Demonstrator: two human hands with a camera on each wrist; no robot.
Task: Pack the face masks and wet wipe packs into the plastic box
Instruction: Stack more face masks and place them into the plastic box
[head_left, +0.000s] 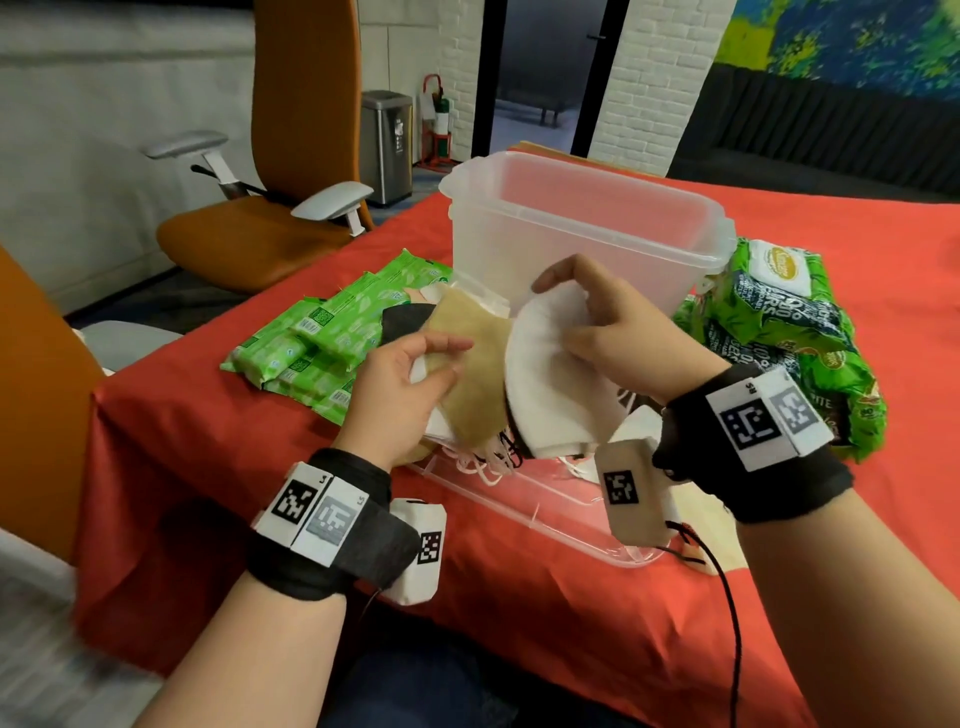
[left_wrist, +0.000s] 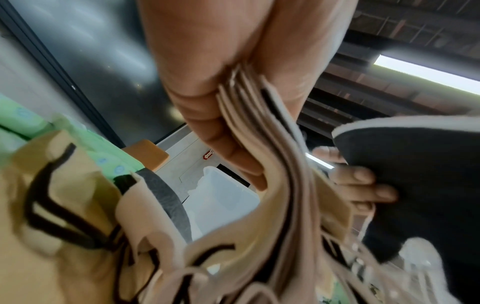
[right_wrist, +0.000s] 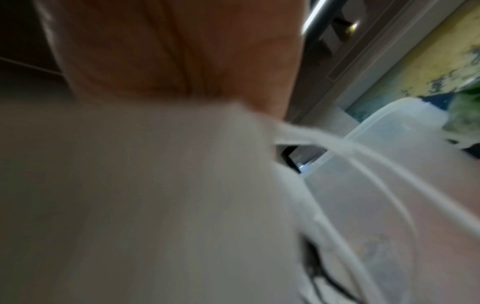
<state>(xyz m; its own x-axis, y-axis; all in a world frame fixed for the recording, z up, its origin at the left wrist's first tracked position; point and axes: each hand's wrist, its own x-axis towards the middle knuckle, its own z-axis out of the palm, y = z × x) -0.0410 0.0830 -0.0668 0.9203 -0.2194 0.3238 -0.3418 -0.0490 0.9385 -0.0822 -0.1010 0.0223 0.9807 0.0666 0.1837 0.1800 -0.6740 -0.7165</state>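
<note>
A tall clear plastic box (head_left: 582, 223) stands on the red table, its flat clear lid (head_left: 545, 514) lying in front of it. My left hand (head_left: 410, 384) pinches a stack of beige and white face masks (head_left: 470, 374) by one edge, just left of the box; the mask stack (left_wrist: 259, 131) fans out below my fingers. My right hand (head_left: 613, 327) grips a stack of white face masks (head_left: 550, 384) with a black one beneath. In the right wrist view the white mask (right_wrist: 155, 195) fills the frame, with the box (right_wrist: 376, 164) behind. Ear loops dangle over the lid.
Light green wet wipe packs (head_left: 322, 338) lie left of the box; darker green wipe packs (head_left: 779, 332) are piled to its right. An orange office chair (head_left: 280, 171) stands beyond the table's left edge. A steel bin (head_left: 387, 145) is farther back.
</note>
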